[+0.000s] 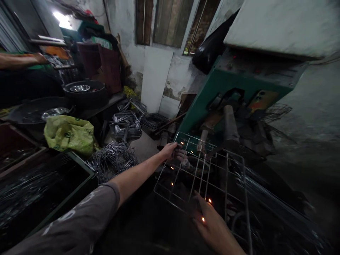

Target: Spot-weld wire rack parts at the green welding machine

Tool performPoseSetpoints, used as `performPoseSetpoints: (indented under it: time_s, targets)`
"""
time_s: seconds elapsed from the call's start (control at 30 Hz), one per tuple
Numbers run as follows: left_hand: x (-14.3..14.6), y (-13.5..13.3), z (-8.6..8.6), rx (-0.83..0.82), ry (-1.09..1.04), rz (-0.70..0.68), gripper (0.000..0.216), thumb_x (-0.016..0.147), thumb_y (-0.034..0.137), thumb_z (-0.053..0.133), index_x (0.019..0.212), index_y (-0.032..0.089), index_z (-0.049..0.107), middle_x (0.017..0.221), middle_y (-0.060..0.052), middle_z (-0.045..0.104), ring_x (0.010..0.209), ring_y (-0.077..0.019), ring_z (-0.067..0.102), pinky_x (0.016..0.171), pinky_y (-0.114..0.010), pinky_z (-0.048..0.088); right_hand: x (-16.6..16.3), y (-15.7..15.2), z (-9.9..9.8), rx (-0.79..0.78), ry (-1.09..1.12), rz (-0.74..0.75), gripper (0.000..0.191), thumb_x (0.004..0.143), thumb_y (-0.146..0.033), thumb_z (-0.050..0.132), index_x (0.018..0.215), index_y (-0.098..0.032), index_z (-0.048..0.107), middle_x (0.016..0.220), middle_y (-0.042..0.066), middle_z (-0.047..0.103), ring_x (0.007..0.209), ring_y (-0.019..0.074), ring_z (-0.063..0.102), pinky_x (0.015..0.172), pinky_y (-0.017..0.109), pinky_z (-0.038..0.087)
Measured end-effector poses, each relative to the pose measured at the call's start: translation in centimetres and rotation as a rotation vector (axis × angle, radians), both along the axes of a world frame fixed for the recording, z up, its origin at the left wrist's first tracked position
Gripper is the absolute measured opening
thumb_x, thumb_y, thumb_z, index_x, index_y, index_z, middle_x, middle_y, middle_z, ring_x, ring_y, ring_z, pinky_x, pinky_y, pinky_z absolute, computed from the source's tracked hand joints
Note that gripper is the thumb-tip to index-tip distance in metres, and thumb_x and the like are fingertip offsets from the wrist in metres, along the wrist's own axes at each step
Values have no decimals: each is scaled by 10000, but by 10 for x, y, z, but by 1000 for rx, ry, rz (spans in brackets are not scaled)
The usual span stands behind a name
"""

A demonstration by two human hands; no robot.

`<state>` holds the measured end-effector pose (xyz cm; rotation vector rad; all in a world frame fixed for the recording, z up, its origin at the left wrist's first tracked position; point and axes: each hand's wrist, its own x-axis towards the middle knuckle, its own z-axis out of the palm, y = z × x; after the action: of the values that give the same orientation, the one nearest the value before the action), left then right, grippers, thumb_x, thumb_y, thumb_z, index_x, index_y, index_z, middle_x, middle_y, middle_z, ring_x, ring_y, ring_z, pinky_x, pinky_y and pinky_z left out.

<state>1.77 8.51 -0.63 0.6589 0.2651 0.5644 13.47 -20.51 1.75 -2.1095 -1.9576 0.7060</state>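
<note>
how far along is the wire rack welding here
Done: piles of finished-looking wire racks lie on the floor. In hand: the left hand and right hand hold a wire rack at the green machine, sparks showing. How many joints are left cannot be told.

Wire rack [202, 173] before the machine [233, 92], wire frame pile [113, 161] to its left, bag [69, 134] further left

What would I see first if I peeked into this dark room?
Little orange sparks glowing on a silver wire grid rack at the centre. The left hand grips the rack's far edge and the right hand its near edge, in front of a big green metal machine. A crumpled yellow plastic bag sits at the left.
</note>
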Motion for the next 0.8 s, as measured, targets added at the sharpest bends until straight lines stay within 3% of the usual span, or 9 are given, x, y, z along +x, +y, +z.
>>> performPoseSetpoints:
  time_s: [0.3,0.47,0.67,0.8]
  targets:
    - [27,44,14,-113,-2,183,263,961,321,357,969,95,491,819,-199,690,701,-279,706,604,-423,562,53,47,46,326,-96,-64,604,772,-329,477,1344,-140,427,1418,156,443,1279,273,451,1067,464,368]
    - [43,72,17,-145,2,291,278,963,312,363,1061,84,489,843,-185,690,708,-268,708,615,-412,568,88,81,62,251,-65,-207,568,714,-407,541,1224,-159,516,1185,145,628,1099,304,589,958,456,453]
    - [53,107,21,-176,27,371,278,955,285,377,1122,89,483,884,-171,691,754,-275,710,688,-457,567,103,124,73,256,55,-272,627,658,-390,591,1228,-159,470,1141,124,643,1083,278,596,947,396,445]
    - [52,118,25,-174,39,365,289,963,293,338,1117,96,482,902,-184,688,801,-285,708,689,-458,565,105,140,79,223,148,-267,535,624,-383,624,1110,-193,503,998,75,685,953,260,640,838,354,483]
